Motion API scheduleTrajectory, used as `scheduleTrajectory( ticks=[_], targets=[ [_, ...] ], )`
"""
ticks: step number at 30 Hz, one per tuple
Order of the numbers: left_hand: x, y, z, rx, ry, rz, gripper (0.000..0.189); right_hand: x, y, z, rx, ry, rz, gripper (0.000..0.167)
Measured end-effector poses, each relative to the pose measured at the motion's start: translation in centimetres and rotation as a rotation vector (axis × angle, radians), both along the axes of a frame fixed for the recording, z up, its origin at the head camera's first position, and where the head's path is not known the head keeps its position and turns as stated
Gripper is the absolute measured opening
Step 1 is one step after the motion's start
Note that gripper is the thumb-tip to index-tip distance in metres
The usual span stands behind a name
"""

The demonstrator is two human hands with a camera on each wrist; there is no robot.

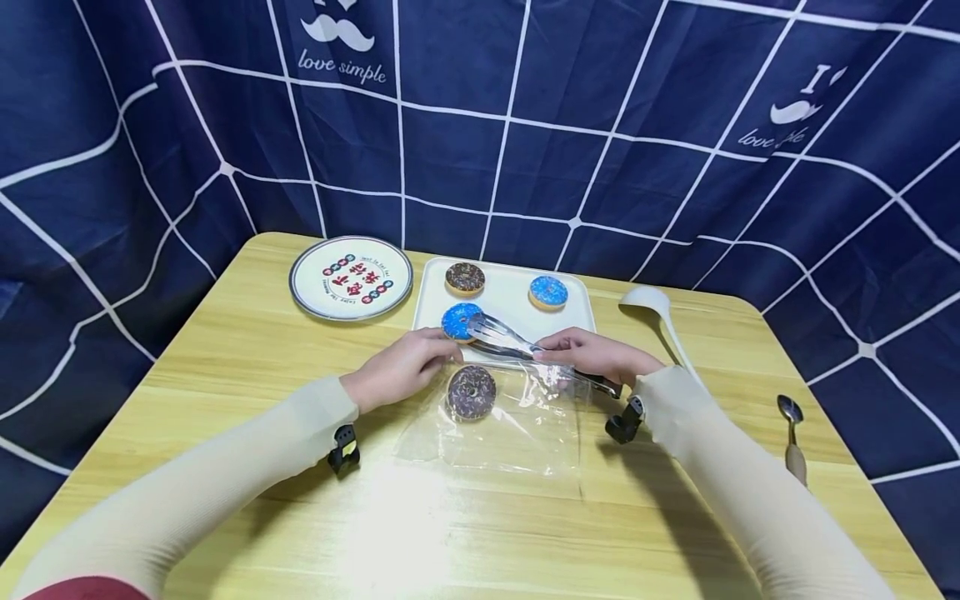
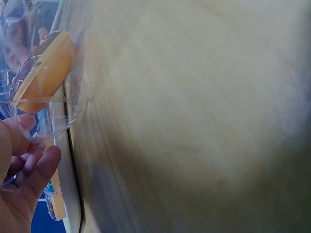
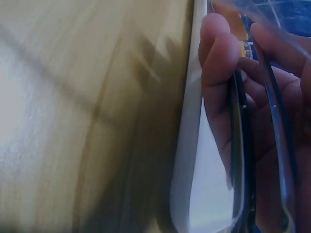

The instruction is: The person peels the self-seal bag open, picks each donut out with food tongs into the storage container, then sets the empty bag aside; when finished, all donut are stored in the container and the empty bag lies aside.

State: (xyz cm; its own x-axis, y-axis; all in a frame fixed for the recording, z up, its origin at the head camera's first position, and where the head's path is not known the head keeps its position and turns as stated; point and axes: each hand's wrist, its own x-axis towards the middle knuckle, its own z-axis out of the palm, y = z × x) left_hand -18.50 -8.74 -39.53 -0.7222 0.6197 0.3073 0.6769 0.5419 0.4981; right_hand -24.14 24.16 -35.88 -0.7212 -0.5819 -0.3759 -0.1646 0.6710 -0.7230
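Note:
My left hand [image 1: 405,367] pinches the rim of a clear plastic bag [image 1: 525,437] between thumb and fingers. Inside that bag is a donut with dark chocolate icing and sprinkles [image 1: 472,392]; its orange-tan base [image 2: 51,80] faces the left wrist camera. In my right hand [image 1: 600,352] I hold metal tongs [image 1: 504,337] with slotted ends and a dark handle. The tong ends overlap a blue-iced donut [image 1: 454,320] at the front left of the white tray [image 1: 506,287]. In the right wrist view the two tong arms [image 3: 274,116] stand apart within the fingers.
Another chocolate donut [image 1: 465,279] and a second blue donut [image 1: 548,292] lie on the tray. A round plate with red lettering [image 1: 300,279] is at the back left. A white ladle [image 1: 652,300] lies right of the tray, and a small spoon [image 1: 792,421] lies near the right edge.

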Motion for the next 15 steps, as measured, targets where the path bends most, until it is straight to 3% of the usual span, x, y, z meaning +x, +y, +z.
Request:
scheduleTrajectory(
  ticks=[6, 15],
  targets=[
    [0.04, -0.05, 0.09, 0.010, 0.018, 0.001, 0.026, 0.09, -0.41, 0.29, -0.029, -0.036, -0.011, 0.024],
    [0.38, 0.05, 0.18, 0.027, -0.009, 0.011, 0.025, 0.44, 0.57, 0.84, -0.018, -0.062, -0.019, 0.027]
  ],
)
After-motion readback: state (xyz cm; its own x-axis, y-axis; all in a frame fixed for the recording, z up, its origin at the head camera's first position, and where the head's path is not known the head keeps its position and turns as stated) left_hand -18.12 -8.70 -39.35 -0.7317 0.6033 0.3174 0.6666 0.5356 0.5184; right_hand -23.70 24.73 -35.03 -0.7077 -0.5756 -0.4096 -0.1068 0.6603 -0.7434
